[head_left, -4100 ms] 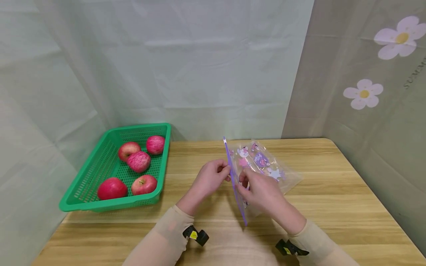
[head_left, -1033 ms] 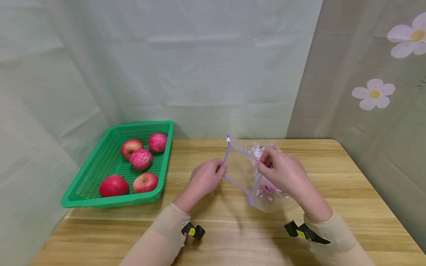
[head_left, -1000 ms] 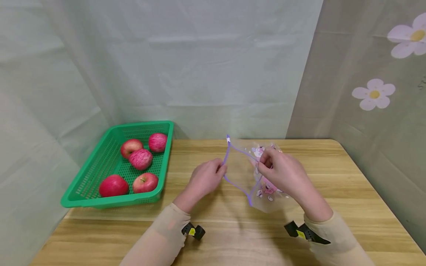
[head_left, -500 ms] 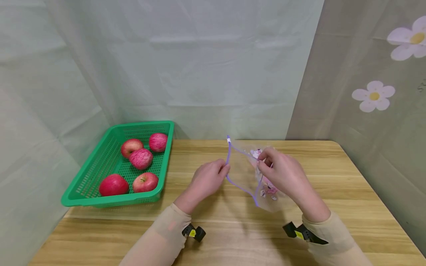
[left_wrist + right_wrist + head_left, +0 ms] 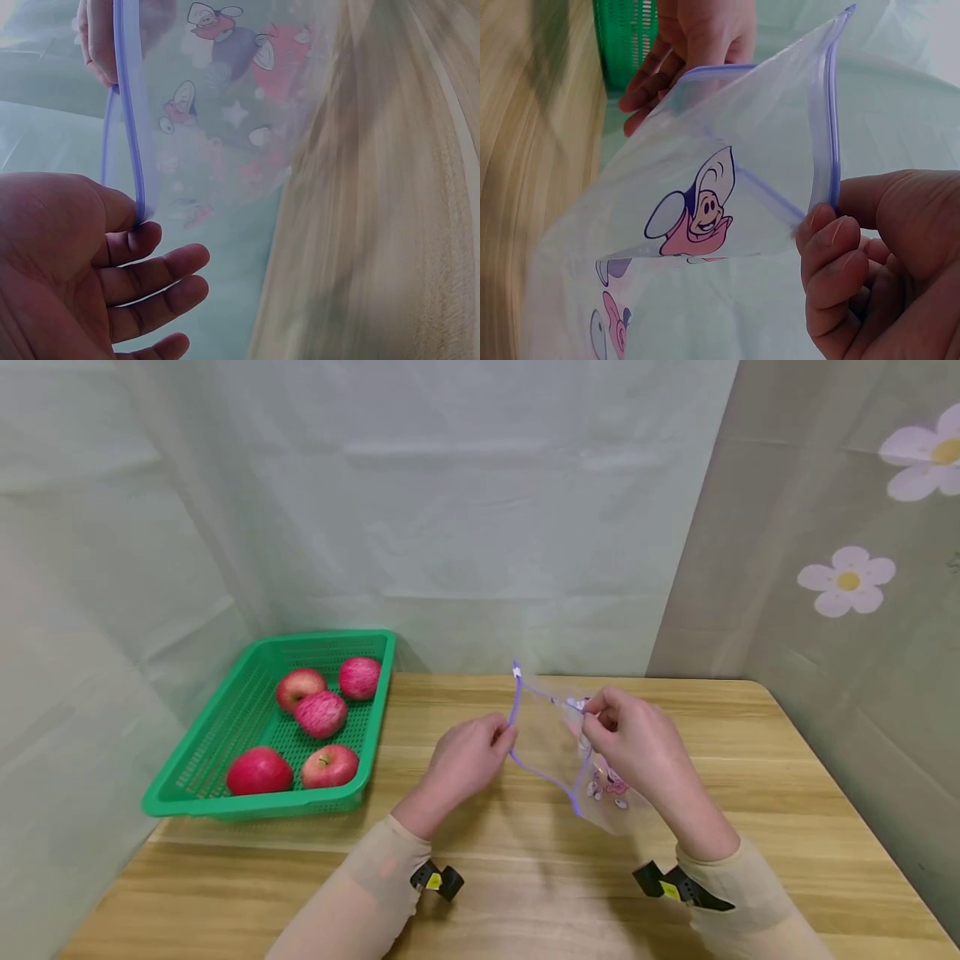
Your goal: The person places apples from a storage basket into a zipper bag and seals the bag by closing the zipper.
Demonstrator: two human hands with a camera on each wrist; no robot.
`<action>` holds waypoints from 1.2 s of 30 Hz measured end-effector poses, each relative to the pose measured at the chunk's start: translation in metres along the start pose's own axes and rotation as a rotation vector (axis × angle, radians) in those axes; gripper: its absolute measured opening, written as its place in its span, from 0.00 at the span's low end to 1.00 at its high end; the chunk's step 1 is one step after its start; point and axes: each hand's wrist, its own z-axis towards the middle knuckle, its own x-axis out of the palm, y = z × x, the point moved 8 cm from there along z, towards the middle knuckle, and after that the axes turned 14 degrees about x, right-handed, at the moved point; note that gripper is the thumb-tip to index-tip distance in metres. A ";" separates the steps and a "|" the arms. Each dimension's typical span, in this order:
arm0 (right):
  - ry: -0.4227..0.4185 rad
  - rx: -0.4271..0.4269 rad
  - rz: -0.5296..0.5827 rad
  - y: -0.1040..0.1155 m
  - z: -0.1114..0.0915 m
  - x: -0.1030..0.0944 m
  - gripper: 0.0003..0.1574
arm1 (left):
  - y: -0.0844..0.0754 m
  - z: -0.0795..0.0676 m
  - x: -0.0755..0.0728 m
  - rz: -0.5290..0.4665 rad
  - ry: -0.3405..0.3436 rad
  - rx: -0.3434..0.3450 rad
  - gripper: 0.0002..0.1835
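Bag location: the clear bag (image 5: 604, 783) is occupying the area just right of the centre of the head view, between the two hands. Whether its far end is resting on the wooden table (image 5: 795, 793) is not showing clearly.

Left hand (image 5: 468, 756): thumb and forefinger are pinching the left side of the purple rim (image 5: 543, 774); in the left wrist view the remaining fingers are standing loosely apart.

Right hand (image 5: 637, 739): thumb and forefinger are pinching the opposite side of the rim; in the right wrist view the other fingers are curling toward the palm.

Governing relation: the two pinches are holding the rim apart, with the mouth facing left, toward the green basket (image 5: 378, 718) at the left of the frame. The mouth's long axis is running from the white slider (image 5: 517, 672) at the top down to the lower corner, leaning slightly right. The bag's body is extending right, partly behind the right hand. The left hand is sitting nearer the basket, where five red apples (image 5: 321, 714) are lying
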 end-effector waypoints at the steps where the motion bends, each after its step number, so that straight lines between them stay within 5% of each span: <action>1: -0.001 0.001 0.004 0.000 0.000 0.000 0.09 | -0.001 0.000 0.000 0.001 0.000 -0.001 0.16; 11: -0.016 -0.011 0.011 0.000 -0.002 -0.001 0.08 | -0.003 0.000 -0.002 0.009 0.009 -0.021 0.14; 27: 0.017 -0.015 0.008 0.004 0.000 0.004 0.10 | -0.008 -0.008 -0.029 0.119 0.014 -0.007 0.10; 36: 0.017 -0.030 0.013 0.004 0.000 0.004 0.09 | -0.006 -0.010 -0.039 0.167 0.045 0.033 0.19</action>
